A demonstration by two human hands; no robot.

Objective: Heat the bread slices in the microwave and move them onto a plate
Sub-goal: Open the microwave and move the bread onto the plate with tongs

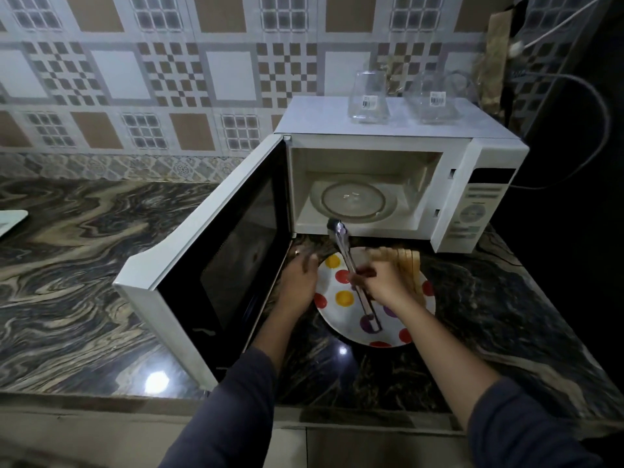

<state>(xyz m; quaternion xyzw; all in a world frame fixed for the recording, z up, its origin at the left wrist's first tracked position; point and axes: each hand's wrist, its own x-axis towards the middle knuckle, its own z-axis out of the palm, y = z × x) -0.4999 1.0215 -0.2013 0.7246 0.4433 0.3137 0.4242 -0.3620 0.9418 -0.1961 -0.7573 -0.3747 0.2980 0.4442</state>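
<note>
A white microwave (479, 170) stands on the counter with its door (216, 251) swung open to the left; only the glass turntable (353, 199) shows inside. In front of it lies a white plate with coloured dots (344, 298). Several bread slices (403, 265) lean together on the plate's right side. My right hand (381, 278) is closed around metal tongs (351, 261) held over the plate, their hinge end pointing at the microwave. My left hand (299, 275) rests at the plate's left rim; whether it grips the rim is unclear.
Two clear glass vessels (368, 96) (435, 97) stand on top of the microwave. A cable (601, 130) loops at the right. The marbled counter (84, 265) stretches left, with a white object (11, 219) at its far left edge. The counter's front edge runs below my forearms.
</note>
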